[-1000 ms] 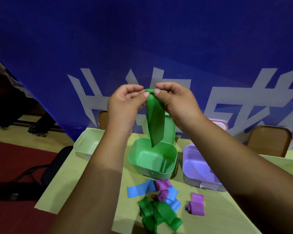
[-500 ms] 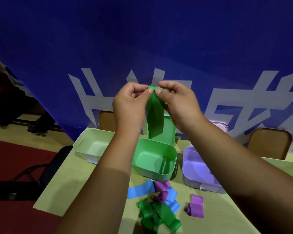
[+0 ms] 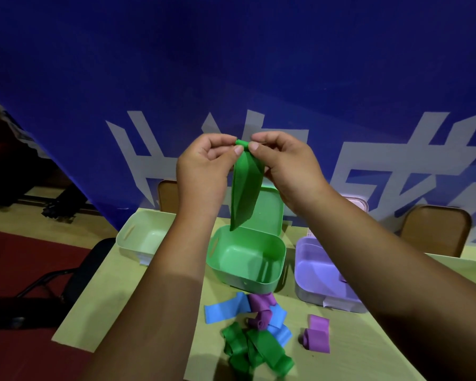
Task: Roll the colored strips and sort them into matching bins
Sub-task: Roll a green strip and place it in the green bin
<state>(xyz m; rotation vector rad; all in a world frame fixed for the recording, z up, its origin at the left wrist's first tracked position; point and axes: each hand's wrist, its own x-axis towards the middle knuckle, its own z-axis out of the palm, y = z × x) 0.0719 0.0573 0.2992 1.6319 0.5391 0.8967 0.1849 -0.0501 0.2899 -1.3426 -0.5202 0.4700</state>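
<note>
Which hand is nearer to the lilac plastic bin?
Right. The right hand is raised left of the lilac plastic bin; the left hand is farther left.

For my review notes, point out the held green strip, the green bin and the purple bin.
held green strip [image 3: 243, 193], head view, hanging middle part
green bin [image 3: 245, 284], head view, near wall
purple bin [image 3: 311, 296], head view, near wall
</note>
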